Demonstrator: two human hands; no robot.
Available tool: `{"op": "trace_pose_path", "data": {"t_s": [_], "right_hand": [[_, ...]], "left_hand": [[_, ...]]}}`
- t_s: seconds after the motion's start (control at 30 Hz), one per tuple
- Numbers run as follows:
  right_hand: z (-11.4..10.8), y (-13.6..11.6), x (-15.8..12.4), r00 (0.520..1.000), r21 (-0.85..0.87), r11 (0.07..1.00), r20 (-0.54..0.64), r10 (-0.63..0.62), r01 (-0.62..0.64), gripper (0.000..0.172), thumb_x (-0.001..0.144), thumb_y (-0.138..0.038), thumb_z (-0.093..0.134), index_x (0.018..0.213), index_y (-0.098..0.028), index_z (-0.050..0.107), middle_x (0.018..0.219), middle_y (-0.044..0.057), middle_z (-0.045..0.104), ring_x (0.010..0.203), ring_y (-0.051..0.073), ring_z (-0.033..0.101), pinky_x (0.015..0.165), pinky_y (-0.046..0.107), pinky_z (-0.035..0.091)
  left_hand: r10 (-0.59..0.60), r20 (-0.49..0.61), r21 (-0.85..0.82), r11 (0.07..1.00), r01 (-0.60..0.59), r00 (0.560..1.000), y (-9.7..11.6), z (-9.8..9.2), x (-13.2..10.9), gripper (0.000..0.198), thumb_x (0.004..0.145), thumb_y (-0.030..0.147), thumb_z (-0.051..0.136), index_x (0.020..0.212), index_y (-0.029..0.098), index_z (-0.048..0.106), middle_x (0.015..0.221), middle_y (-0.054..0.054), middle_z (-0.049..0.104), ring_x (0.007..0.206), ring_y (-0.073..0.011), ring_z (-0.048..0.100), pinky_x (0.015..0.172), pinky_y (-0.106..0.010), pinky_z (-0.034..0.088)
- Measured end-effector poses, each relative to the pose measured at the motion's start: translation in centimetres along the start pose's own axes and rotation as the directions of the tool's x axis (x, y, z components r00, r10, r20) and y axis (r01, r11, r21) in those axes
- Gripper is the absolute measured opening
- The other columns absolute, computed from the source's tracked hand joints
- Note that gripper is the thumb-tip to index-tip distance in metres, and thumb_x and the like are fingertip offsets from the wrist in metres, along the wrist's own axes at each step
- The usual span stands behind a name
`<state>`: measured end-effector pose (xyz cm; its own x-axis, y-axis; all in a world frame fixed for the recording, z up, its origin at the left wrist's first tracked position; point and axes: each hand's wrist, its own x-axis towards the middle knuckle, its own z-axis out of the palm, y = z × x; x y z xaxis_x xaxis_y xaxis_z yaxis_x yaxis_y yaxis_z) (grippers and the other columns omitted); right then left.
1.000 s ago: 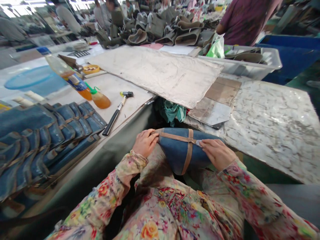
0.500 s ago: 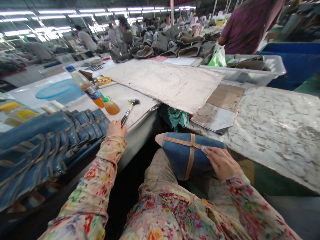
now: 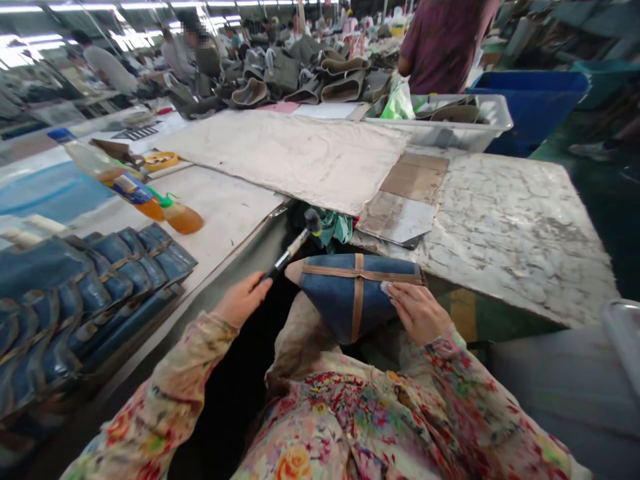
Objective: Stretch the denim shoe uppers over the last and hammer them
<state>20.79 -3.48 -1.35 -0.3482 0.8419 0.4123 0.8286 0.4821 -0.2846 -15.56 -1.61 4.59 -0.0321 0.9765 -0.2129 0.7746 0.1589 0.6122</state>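
Note:
My left hand (image 3: pixel 244 298) is closed round the black handle of a small hammer (image 3: pixel 290 253), which is raised off the table with its dark head pointing away from me. Across my lap lies a blue leather piece with tan strips crossing on it (image 3: pixel 327 303), fitted over a form whose pale tip sticks out at the left. My right hand (image 3: pixel 421 313) rests on the right part of this piece. Its fingertips pinch a small white wad (image 3: pixel 386 287); what the wad is made of I cannot tell.
Similar blue pieces (image 3: pixel 125 267) lie stacked at the left. Beyond them are a bottle of orange liquid (image 3: pixel 135 193) and a green-capped squeeze bottle (image 3: pixel 184 218). Boards (image 3: pixel 300 153) cover the worktable. A white bin (image 3: pixel 450 137) stands farther back, near a person in purple (image 3: pixel 443 47).
My left hand has lifted the hammer off the table and brought it toward the blue piece. The view has swung right. My right hand stays on the piece.

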Motion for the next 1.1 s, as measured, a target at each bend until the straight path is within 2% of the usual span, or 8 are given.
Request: {"op": "trace_pose_path", "data": {"t_s": [0.1,0.17,0.3,0.5,0.67,0.87,1.03,1.1], "right_hand": [[-0.1,-0.2,0.0,1.000,0.011,1.000,0.005,0.013,-0.013,0.031,0.088,-0.021,0.041,0.111,-0.017,0.060,0.106,0.007,0.060,0.098,0.019,0.053,0.088,0.032,0.046],[-0.1,-0.2,0.0,1.000,0.025,1.000,0.016,0.018,-0.018,0.031,0.088,-0.022,0.041,0.112,-0.017,0.059,0.107,0.007,0.060,0.099,0.019,0.053,0.089,0.033,0.046],[-0.1,-0.3,0.0,0.999,0.041,0.999,0.006,0.031,-0.032,0.031,0.088,-0.023,0.039,0.112,-0.020,0.059,0.108,0.006,0.060,0.099,0.019,0.053,0.089,0.035,0.046],[0.1,-0.4,-0.1,0.999,0.033,0.999,-0.023,0.042,-0.041,0.031,0.088,-0.021,0.041,0.112,-0.020,0.060,0.107,0.006,0.061,0.097,0.019,0.053,0.088,0.034,0.047],[0.0,-0.4,-0.1,0.999,0.041,0.998,-0.016,0.046,-0.045,0.031,0.088,-0.022,0.041,0.112,-0.019,0.060,0.107,0.006,0.060,0.099,0.019,0.053,0.089,0.034,0.047],[0.0,-0.5,-0.1,0.999,0.036,0.998,-0.020,0.047,-0.046,0.031,0.088,-0.022,0.041,0.112,-0.020,0.059,0.107,0.006,0.061,0.098,0.019,0.053,0.088,0.034,0.047],[-0.1,-0.5,-0.2,0.998,0.043,0.998,-0.023,0.051,-0.050,0.031,0.088,-0.023,0.040,0.112,-0.020,0.060,0.108,0.006,0.060,0.098,0.019,0.053,0.088,0.034,0.047],[0.0,-0.5,-0.2,0.998,0.039,0.998,-0.032,0.050,-0.049,0.031,0.088,-0.023,0.040,0.112,-0.020,0.060,0.107,0.006,0.061,0.098,0.019,0.054,0.088,0.034,0.047]], "left_hand": [[0.094,0.251,-0.209,0.977,-0.041,0.964,2.1,3.3,-3.1,0.046,0.080,0.052,0.039,0.103,0.015,0.055,0.060,0.003,0.047,0.050,-0.0089,0.042,0.047,-0.019,0.036],[0.128,0.282,-0.306,0.951,-0.038,0.951,3.6,4.0,-4.2,0.049,0.081,0.052,0.039,0.110,0.014,0.052,0.061,0.003,0.046,0.048,-0.0076,0.039,0.044,-0.019,0.035],[0.168,0.171,-0.341,0.935,-0.101,0.971,4.8,3.6,-4.6,0.054,0.085,0.052,0.029,0.121,0.015,0.044,0.065,0.001,0.050,0.050,-0.0089,0.044,0.047,-0.020,0.038],[0.165,0.220,0.074,0.980,-0.185,0.961,2.0,5.1,-3.5,0.042,0.086,0.043,0.031,0.113,0.018,0.051,0.090,-0.006,0.065,0.081,-0.0179,0.061,0.074,-0.027,0.047],[0.277,0.124,0.052,0.957,-0.285,0.953,2.7,4.8,-4.3,0.046,0.087,0.043,0.027,0.122,0.019,0.046,0.105,-0.004,0.064,0.091,-0.0165,0.061,0.078,-0.023,0.047],[0.192,0.277,0.156,0.958,-0.242,0.941,2.6,5.4,-4.5,0.043,0.086,0.042,0.030,0.115,0.019,0.051,0.094,-0.006,0.067,0.085,-0.0193,0.064,0.075,-0.026,0.048],[0.241,0.098,0.071,0.966,-0.248,0.966,2.2,5.0,-4.8,0.046,0.087,0.043,0.028,0.123,0.019,0.044,0.091,-0.003,0.067,0.078,-0.0155,0.063,0.072,-0.023,0.048],[0.222,0.101,0.099,0.968,-0.232,0.970,1.8,4.9,-4.9,0.047,0.086,0.043,0.028,0.122,0.018,0.045,0.085,-0.003,0.067,0.072,-0.0158,0.064,0.068,-0.023,0.049]]}}
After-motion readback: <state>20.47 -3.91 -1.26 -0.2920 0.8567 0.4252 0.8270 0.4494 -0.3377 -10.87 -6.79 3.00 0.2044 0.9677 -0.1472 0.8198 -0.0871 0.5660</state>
